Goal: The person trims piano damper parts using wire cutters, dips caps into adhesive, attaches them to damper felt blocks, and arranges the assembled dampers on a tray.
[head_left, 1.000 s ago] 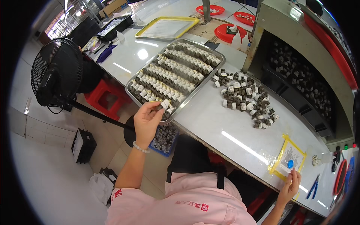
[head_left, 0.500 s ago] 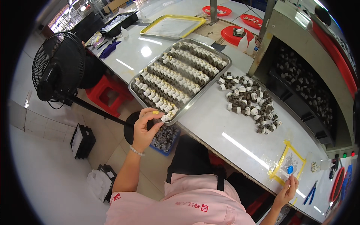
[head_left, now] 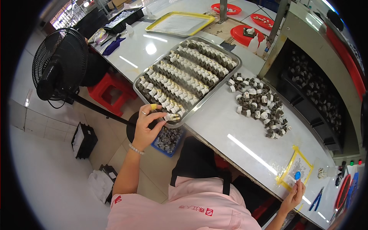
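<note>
At the near corner of a metal tray (head_left: 135, 85), my left hand (head_left: 147, 124) pinches a small white-and-dark piece (head_left: 171, 117) between thumb and fingers. It is tilted with its dark, gold-marked end toward the tray rim. Slanting rows of similar white and dark pieces (head_left: 174, 76), many with yellowish tops, fill the tray. Over to the right, my right hand (head_left: 295, 194) has its fingers closed on a small tool with a round blue head (head_left: 297, 175). That head is over a yellow-taped sheet (head_left: 284, 179) covered in grey specks; whether it touches cannot be made out.
A loose heap of white and dark pieces (head_left: 260, 105) lies right of the tray, before an open-fronted cabinet (head_left: 312, 42). Blue-handled pliers (head_left: 316, 199) rest by my right hand. A black fan (head_left: 59, 65) and red stool (head_left: 111, 92) stand left; a blue bin (head_left: 168, 142) sits below.
The piece in my left hand has turned, so its dark end now shows, and the hand has shifted slightly. My right hand and the blue-headed tool stay nearly where they were.
</note>
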### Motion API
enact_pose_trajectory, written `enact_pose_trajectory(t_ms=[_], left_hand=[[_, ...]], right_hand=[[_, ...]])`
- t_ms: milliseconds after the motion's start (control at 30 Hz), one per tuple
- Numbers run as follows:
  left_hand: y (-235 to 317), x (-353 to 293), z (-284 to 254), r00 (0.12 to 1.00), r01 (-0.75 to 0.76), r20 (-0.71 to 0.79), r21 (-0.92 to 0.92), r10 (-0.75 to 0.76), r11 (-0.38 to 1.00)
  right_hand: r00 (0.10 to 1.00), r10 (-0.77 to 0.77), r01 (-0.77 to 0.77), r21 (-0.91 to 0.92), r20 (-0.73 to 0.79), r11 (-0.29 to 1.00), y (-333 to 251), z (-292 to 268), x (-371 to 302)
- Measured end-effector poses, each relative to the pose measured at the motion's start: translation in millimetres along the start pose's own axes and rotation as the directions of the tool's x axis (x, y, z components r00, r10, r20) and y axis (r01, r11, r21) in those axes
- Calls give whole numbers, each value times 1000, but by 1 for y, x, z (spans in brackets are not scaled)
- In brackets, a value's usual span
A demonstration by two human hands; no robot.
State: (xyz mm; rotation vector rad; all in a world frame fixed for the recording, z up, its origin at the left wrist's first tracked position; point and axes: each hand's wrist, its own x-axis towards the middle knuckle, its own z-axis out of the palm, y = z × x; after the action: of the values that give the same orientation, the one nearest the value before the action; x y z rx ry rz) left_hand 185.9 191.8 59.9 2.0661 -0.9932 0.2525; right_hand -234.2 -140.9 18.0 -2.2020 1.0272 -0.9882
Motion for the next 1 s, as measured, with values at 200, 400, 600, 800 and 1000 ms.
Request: enact_pose_trajectory(t_ms=[200,400,600,800,1000], left_hand=[[-5,-10,11,982,101,-167,70,-88,992],[5,-31,33,620,327,-41,-895,-783,305],[37,-26,51,583,377,316,-921,-748,-95],[29,-22,59,581,279,175,-960,-795,-7],[6,-31,56,653,171,51,-982,-756,81]], right_hand=[[999,-26,27,-44,18,999,-7,0,2],[1000,-7,7,-17,5,1000,-7,2,1],[1000,-8,8,-13,-8,1000,1,1,0],[1000,-14,14,-43,-6,999,2,-1,0],[999,-38,39,-64,16,997,8,2,0]])
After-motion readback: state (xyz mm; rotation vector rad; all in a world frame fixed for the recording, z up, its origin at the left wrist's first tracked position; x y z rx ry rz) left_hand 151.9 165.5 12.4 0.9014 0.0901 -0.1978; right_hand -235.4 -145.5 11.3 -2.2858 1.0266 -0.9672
